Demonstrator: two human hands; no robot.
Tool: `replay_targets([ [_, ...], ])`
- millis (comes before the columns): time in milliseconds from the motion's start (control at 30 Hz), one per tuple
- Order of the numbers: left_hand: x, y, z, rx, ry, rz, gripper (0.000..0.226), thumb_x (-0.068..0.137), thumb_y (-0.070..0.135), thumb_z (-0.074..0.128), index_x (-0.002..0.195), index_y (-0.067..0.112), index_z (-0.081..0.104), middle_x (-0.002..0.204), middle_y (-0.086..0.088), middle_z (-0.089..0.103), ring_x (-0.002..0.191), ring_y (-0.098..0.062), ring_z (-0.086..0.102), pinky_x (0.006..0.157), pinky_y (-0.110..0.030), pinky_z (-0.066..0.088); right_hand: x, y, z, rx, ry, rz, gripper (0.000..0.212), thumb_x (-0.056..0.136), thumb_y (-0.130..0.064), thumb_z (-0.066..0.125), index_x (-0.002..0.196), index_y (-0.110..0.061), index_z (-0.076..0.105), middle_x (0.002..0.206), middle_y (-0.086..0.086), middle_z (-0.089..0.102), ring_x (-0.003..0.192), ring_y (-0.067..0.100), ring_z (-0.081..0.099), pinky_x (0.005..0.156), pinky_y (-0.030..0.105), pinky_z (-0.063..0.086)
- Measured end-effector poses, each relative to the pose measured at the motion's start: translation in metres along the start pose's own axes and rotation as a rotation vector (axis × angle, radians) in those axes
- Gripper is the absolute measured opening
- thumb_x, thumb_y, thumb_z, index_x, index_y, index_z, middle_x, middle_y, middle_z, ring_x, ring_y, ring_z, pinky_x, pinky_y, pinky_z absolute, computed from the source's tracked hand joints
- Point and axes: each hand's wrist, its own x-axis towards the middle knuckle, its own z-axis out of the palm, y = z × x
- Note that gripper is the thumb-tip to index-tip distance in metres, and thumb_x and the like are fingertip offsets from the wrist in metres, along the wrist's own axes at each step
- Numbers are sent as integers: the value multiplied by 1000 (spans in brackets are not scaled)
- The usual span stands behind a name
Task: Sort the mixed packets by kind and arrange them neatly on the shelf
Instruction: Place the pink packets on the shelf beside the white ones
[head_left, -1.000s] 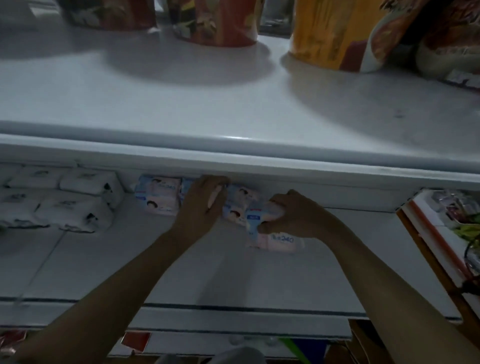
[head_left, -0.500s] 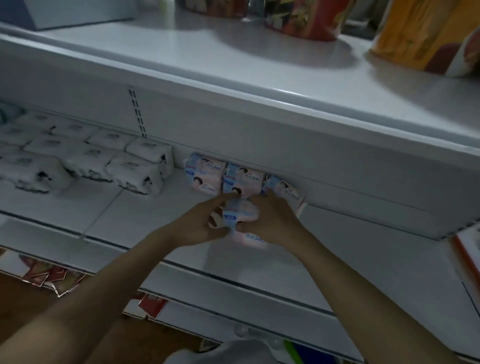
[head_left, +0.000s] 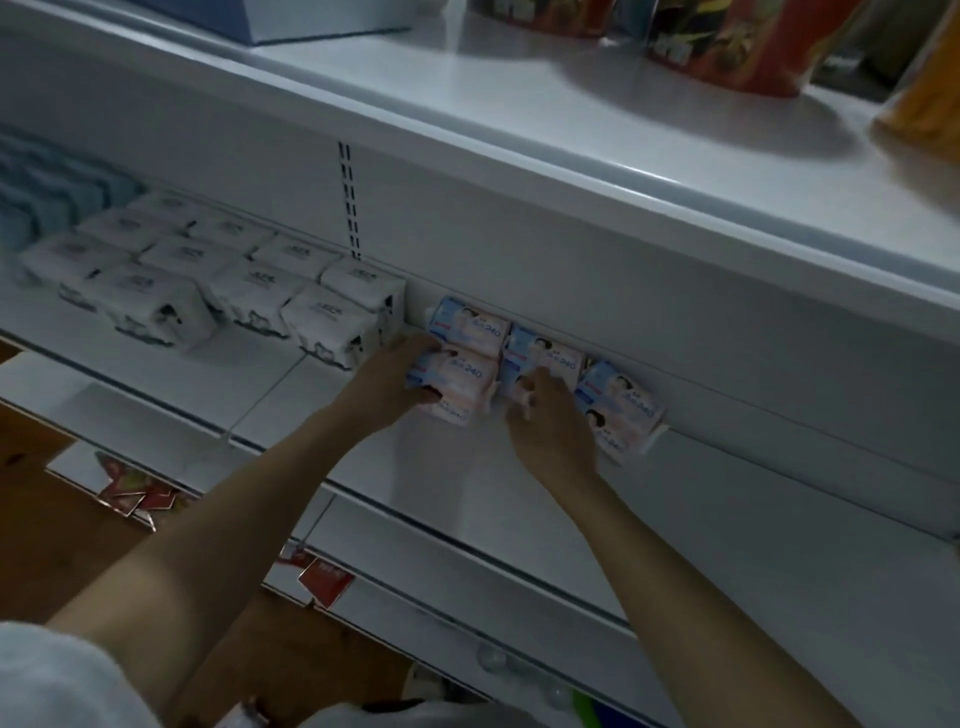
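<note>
We face a white shelf in dim light, with another shelf above it carrying large bags. At far left sits a neat block of white packs, already grouped. Right of them, against the back wall, runs a row of pink packs. Our left hand grasps the near pink pack, pressing it in against the row. Our right hand lies flat on the neighbouring packs, fingers released, steadying them. We judge the sorting nearly done; only squaring this last row seems left.
</note>
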Motion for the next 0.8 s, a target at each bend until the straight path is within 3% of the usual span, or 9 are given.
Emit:
replay_targets([
  [100,-6,-1,1,-2,14,-9,60,85,17,74,138,16,47,133,-12,47,115,-28,52,91,-27,39,-16,45,-25,-328,79,190,22,99,-28,42,102,-14,59,102,8,64,97,27,61,66,30,41],
  [167,-7,5,2,30,8,-26,62,85,16,73,140,15,45,136,-14,45,117,-30,51,96,-33,41,-13,68,-33,-336,63,202,25,98,-26,45,113,-12,59,117,10,62,112,29,55,75,32,44],
  [267,-13,18,0,121,10,-59,69,83,18,76,143,17,43,140,-16,41,121,-34,49,100,-39,44,-9,82,-36,-286,30,128,26,96,-24,49,117,-11,57,122,11,59,117,29,49,80,34,46],
  [333,-25,28,-3,213,32,-96,74,82,24,75,146,22,38,145,-13,37,128,-35,41,101,-45,43,-12,83,-37,-266,22,82,23,97,-23,49,115,-11,58,119,10,61,112,27,53,75,32,44],
  [400,-43,41,-4,293,90,-144,76,82,29,73,148,24,36,149,-10,35,134,-32,33,103,-45,40,-18,80,-39,-236,-6,33,18,97,-23,47,107,-13,59,108,7,63,94,24,57,65,28,39],
  [533,-96,73,1,412,231,-264,61,88,43,63,142,26,42,144,-5,42,133,-29,35,101,-44,37,-40,61,-42,-132,-37,-145,21,98,-25,44,93,-11,57,75,4,59,65,20,53,51,28,36],
  [667,-169,92,10,438,304,-368,43,93,46,53,129,23,54,128,-6,55,123,-30,45,94,-43,41,-72,30,-36,-33,-161,-283,31,97,-31,47,76,-10,52,69,2,55,68,25,54,59,32,40],
  [800,-243,98,5,448,358,-499,33,92,46,53,115,24,62,113,-2,63,112,-27,54,88,-39,45,-111,-11,-19,45,-321,-383,35,96,-36,49,72,-12,52,70,7,58,69,28,54,59,32,37],
])
